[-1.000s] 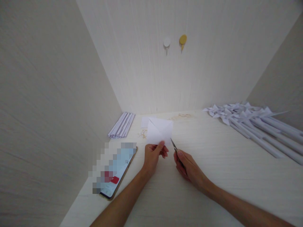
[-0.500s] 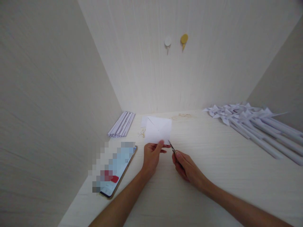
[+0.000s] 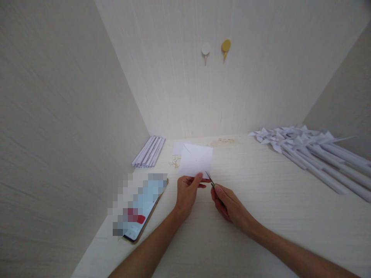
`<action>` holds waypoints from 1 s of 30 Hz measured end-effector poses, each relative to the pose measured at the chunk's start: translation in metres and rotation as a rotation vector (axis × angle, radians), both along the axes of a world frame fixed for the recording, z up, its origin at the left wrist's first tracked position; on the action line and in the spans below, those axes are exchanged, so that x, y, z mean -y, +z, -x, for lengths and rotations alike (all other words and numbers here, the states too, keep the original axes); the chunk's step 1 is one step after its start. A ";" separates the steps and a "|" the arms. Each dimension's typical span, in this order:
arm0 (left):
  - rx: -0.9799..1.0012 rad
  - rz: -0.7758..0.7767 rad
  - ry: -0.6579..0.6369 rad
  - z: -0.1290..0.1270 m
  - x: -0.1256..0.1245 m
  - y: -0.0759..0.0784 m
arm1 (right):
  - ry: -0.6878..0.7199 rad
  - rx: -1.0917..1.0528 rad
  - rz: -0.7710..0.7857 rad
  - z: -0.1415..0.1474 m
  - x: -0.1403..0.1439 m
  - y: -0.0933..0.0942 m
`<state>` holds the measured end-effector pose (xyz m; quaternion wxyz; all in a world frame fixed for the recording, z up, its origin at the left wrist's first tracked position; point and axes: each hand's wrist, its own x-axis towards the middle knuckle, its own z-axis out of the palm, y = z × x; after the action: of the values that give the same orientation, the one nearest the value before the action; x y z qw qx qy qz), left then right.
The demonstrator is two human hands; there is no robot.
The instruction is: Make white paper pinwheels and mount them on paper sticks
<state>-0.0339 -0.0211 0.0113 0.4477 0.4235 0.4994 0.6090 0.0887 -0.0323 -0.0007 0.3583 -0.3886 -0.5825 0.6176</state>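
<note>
My left hand (image 3: 188, 193) pinches the lower edge of a white square of paper (image 3: 196, 160) with crease lines, held upright above the table. My right hand (image 3: 228, 204) grips small scissors (image 3: 210, 180), whose blades point up at the paper's lower right corner. The blade tips touch or nearly touch that corner. Both hands hover over the pale wooden table (image 3: 261, 216) near its middle.
A phone (image 3: 142, 210) lies on the table at the left of my left arm. A bundle of rolled paper sticks (image 3: 148, 151) rests in the back left corner. Several finished paper pinwheels (image 3: 310, 148) are piled at the right. Small paper scraps (image 3: 174, 162) lie behind the sheet. Two hooks (image 3: 216, 48) are on the back wall.
The paper has turned from a diamond tilt to nearly level in my left hand. My right hand with the scissors moved slightly left, up to the paper's lower right corner.
</note>
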 end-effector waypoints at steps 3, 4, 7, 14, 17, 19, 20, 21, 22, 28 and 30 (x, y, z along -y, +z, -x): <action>-0.008 -0.016 -0.014 0.000 0.000 -0.001 | 0.002 -0.002 0.006 0.000 0.001 0.001; -0.008 -0.018 -0.016 0.000 0.000 -0.001 | 0.004 -0.002 0.006 0.000 0.001 0.001; -0.004 -0.012 -0.011 0.000 0.000 0.000 | 0.006 0.000 0.004 0.000 0.001 0.002; -0.017 -0.022 -0.022 0.000 0.000 0.001 | 0.002 0.024 -0.018 -0.001 0.000 0.000; -0.018 -0.028 -0.028 0.001 -0.001 0.000 | -0.007 0.030 -0.020 0.000 0.000 0.000; -0.014 -0.031 -0.024 0.001 -0.001 0.000 | -0.005 0.047 -0.043 0.000 0.000 0.001; -0.013 -0.033 -0.022 0.001 -0.001 0.000 | -0.003 0.055 -0.054 0.000 0.001 0.002; -0.014 -0.035 -0.021 0.001 -0.001 0.000 | -0.001 0.061 -0.062 0.000 0.001 0.002; -0.018 -0.036 -0.021 0.001 -0.001 0.000 | 0.001 0.064 -0.064 0.000 0.001 0.003; -0.056 -0.049 -0.036 0.003 0.000 0.002 | -0.001 0.060 -0.069 -0.001 0.001 0.002; -0.065 -0.054 -0.040 0.003 0.000 0.001 | 0.002 0.073 -0.081 -0.001 0.000 0.000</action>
<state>-0.0369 -0.0214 0.0127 0.4319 0.4648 0.4883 0.5991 0.0901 -0.0326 -0.0003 0.3516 -0.3955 -0.6201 0.5791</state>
